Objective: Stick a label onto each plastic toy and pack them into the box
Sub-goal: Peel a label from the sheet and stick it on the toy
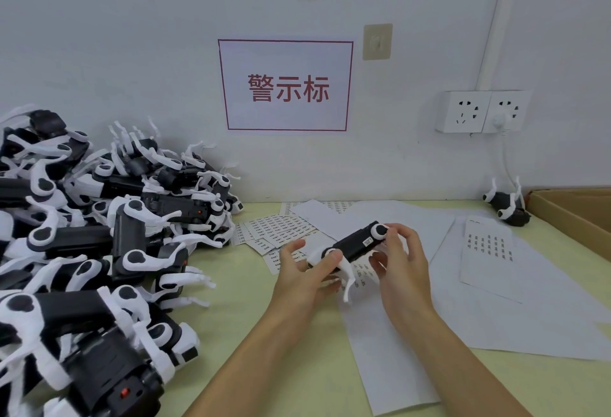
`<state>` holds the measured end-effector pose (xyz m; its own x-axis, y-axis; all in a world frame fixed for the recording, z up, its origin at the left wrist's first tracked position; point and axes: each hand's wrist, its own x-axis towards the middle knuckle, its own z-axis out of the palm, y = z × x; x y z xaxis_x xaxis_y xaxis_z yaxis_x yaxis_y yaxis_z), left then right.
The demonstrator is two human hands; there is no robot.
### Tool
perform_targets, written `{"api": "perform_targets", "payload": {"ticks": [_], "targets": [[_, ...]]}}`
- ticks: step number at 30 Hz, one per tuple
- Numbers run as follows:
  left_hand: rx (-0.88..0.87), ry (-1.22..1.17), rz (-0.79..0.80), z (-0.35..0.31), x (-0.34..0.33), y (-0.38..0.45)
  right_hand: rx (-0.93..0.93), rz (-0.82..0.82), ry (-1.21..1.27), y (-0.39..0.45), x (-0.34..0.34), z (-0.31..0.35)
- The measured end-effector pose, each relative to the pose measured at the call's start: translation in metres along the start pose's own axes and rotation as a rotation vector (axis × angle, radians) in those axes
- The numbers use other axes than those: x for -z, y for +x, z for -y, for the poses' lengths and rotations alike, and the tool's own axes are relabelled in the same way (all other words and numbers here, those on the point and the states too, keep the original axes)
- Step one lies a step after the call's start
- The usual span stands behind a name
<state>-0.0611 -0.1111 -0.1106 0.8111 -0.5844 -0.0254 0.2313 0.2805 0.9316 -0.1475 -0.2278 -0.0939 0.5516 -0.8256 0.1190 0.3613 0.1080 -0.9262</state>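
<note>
A large heap of toys [99,235] is piled left of the hands. A cardboard box [575,215] lies far right. One black-and-white toy [355,246], small label [367,242] attached, is gripped between left hand [307,271] and right hand [396,261] above label sheets [277,228].

Both bare forearms reaching forward from the lower edge, converging toward the middle. Left hand [305,269] curling palm-up, thumb pressing down on top and fingers wrapping underneath, gripping. Right hand [398,259] angling inward just beside the left hand, back facing the camera, fingers bending and pinching at the far end. Wrists holding level, well apart, above the counter.
</note>
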Motion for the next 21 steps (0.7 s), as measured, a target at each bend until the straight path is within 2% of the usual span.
{"api": "perform_targets", "payload": {"ticks": [5,10,13,17,21], "targets": [[-0.076,-0.114,-0.172,-0.003,0.005,0.004,-0.088,0.121,0.063,0.0,0.0,0.004],[-0.141,-0.111,-0.227,-0.007,0.004,0.003,-0.161,0.222,0.088,-0.001,0.002,0.005],[-0.173,-0.084,-0.214,-0.009,0.006,0.001,-0.169,0.289,0.058,0.0,0.004,0.007],[-0.242,0.035,-0.168,-0.014,0.009,0.0,-0.109,0.331,-0.191,0.002,0.011,0.012],[-0.331,0.231,-0.122,-0.017,0.003,-0.007,-0.054,0.413,-0.303,0.004,0.015,0.02]]}}
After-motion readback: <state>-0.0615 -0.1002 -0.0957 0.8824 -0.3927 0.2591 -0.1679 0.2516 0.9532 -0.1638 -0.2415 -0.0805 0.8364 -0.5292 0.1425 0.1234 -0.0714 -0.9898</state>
